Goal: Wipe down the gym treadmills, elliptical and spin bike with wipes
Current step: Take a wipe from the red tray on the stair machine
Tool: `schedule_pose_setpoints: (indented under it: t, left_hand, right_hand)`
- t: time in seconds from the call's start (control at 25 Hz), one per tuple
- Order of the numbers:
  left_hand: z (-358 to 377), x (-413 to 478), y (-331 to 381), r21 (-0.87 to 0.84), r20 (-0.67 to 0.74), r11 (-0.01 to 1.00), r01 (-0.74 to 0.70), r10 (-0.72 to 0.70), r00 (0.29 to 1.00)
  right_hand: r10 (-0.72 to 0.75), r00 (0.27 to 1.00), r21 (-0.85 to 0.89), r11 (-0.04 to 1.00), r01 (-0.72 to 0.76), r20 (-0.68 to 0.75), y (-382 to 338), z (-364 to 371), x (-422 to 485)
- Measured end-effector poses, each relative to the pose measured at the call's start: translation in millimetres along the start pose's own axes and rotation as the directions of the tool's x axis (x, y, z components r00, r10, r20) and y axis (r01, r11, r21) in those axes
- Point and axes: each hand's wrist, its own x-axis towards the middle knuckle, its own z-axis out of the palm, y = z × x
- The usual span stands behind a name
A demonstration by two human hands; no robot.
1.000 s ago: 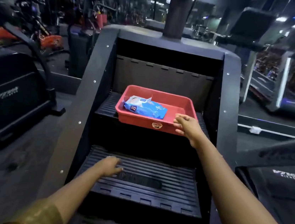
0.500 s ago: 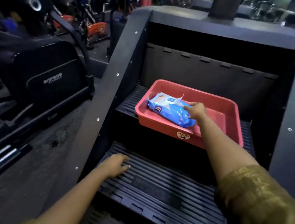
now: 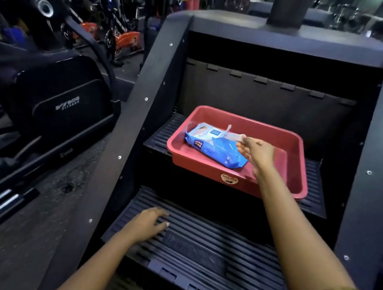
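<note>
- On the upper step (image 3: 160, 133) of a stair-climber (image 3: 124, 136): a red plastic tray (image 3: 197, 163), probably set there to keep supplies within reach.
- Inside the tray, toward its left end: the blue wipes pack (image 3: 212, 145), lying flat with its opening upward.
- Right hand (image 3: 260, 157): fingertips pinch the white wipe (image 3: 231, 134) protruding from the pack's opening, apparently to draw one sheet.
- Left hand (image 3: 148, 224): fingers relaxed and spread, grasping nothing, resting on the lower step (image 3: 209, 248), probably bracing the forward lean.
</note>
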Motion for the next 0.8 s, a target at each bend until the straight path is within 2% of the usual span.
schedule_pose_setpoints:
  t: [0.2,0.36,0.44,0.6,0.68,0.8]
  left_hand:
    - [1,-20,15,-0.029,-0.012,0.999,-0.023,0.023,1.000]
    - [4,-41,22,-0.034,-0.015,0.997,-0.068,0.068,0.998]
    - [7,-61,22,-0.031,0.009,0.994,-0.106,0.107,0.994]
    - [16,-102,7,0.024,0.044,0.982,-0.189,0.187,0.981]
    - [29,-131,-4,0.069,0.096,0.966,-0.248,0.241,0.966]
    - [58,-180,-22,0.119,0.232,0.909,-0.399,0.366,0.901]
  right_hand:
    - [-0.001,1.000,0.310,0.951,0.004,-0.011,-12,-27,-85]
    - [-0.001,0.999,0.394,0.919,-0.013,0.036,-14,-48,-162]
    - [-0.014,1.000,0.365,0.931,0.010,0.009,-10,-59,-207]
    - [-0.043,0.997,0.098,0.994,0.049,-0.062,23,-73,-293]
    - [-0.023,0.994,0.018,1.000,0.025,-0.106,49,-79,-340]
    - [0.050,0.974,-0.020,0.998,-0.055,-0.222,96,-92,-423]
